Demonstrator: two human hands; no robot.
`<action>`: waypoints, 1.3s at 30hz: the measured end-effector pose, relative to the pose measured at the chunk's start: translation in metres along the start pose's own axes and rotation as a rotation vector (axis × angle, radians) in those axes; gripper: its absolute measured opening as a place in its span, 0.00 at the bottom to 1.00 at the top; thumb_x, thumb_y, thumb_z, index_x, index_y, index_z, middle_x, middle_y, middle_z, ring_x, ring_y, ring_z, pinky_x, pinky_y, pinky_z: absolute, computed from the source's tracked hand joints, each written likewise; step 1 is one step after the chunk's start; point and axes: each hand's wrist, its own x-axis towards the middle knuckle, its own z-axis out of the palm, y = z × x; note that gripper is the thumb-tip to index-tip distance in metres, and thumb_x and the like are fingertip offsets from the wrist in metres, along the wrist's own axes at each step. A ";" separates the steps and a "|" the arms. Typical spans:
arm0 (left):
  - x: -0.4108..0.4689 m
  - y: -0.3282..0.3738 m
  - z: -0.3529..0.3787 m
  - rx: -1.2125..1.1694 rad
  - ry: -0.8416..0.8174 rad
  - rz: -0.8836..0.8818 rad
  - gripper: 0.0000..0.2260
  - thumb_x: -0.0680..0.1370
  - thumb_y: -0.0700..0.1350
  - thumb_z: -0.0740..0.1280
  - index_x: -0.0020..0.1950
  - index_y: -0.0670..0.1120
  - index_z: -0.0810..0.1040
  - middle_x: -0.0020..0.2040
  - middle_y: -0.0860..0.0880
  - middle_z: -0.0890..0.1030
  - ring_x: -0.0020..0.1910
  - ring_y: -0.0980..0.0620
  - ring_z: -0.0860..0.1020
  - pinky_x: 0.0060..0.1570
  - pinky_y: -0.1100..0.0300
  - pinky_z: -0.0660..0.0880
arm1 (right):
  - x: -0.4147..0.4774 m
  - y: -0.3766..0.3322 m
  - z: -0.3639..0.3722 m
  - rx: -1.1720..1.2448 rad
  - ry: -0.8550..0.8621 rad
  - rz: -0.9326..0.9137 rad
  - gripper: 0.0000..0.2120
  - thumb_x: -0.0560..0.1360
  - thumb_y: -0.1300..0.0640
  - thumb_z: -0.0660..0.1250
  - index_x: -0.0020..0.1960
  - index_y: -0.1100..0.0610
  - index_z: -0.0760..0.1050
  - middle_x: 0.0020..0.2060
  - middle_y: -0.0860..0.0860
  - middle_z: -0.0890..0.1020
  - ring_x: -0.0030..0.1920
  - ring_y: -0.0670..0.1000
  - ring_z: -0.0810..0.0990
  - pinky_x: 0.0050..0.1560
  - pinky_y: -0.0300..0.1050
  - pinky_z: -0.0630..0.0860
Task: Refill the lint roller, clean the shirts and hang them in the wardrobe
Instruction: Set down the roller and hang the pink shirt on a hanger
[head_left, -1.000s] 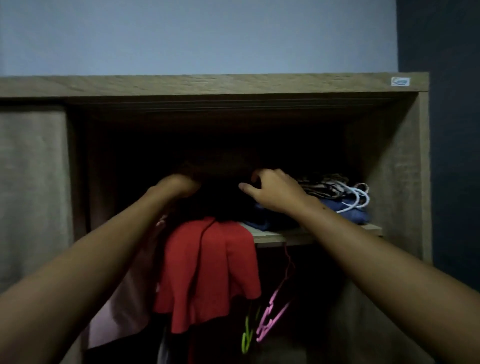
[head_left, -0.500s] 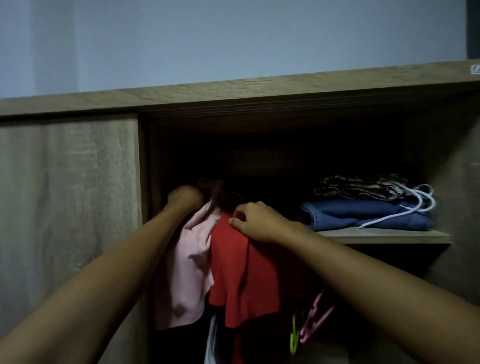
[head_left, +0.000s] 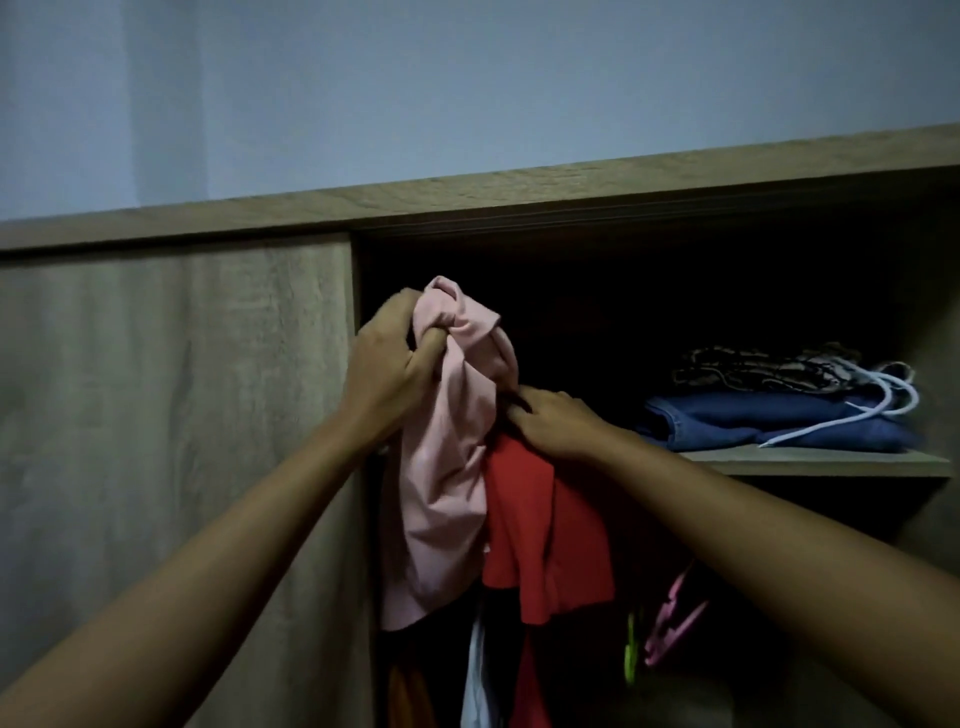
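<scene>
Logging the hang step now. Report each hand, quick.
Left hand: closed, grip bunching the top of the pink shirt.
Right hand: resting on top of the red shirt; its grip cannot be told.

Wardrobe (head_left: 171, 415): wood-grain board, matt, grey-brown, faint streaked texture. Shelf (head_left: 810, 461): same matt board. Pink shirt (head_left: 441, 483): soft matt cloth, creased and bunched. Red shirt (head_left: 550, 535): matt cloth, smoother fall. Folded jeans (head_left: 769, 423): blue denim, coarse weave. Pink hanger (head_left: 670, 623): looks plastic, slight sheen.
</scene>
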 end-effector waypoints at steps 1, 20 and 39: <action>-0.005 0.001 -0.007 0.004 -0.004 0.025 0.03 0.77 0.41 0.65 0.49 0.48 0.75 0.43 0.51 0.77 0.41 0.54 0.74 0.41 0.65 0.67 | 0.000 -0.002 0.001 0.052 0.028 0.018 0.19 0.80 0.44 0.54 0.65 0.49 0.73 0.65 0.56 0.78 0.64 0.62 0.77 0.61 0.53 0.74; -0.092 0.005 -0.064 0.143 -0.391 0.606 0.09 0.81 0.42 0.68 0.56 0.37 0.80 0.56 0.40 0.78 0.58 0.42 0.77 0.58 0.53 0.74 | -0.042 -0.104 -0.051 1.329 0.084 0.064 0.06 0.77 0.69 0.67 0.50 0.60 0.79 0.41 0.56 0.83 0.39 0.49 0.83 0.39 0.41 0.82; -0.111 -0.028 -0.053 0.067 -0.426 0.149 0.30 0.74 0.56 0.70 0.72 0.45 0.69 0.65 0.48 0.72 0.62 0.52 0.72 0.62 0.63 0.69 | -0.049 -0.108 -0.069 1.601 0.404 0.124 0.11 0.80 0.67 0.61 0.44 0.54 0.73 0.33 0.52 0.74 0.28 0.45 0.73 0.29 0.38 0.73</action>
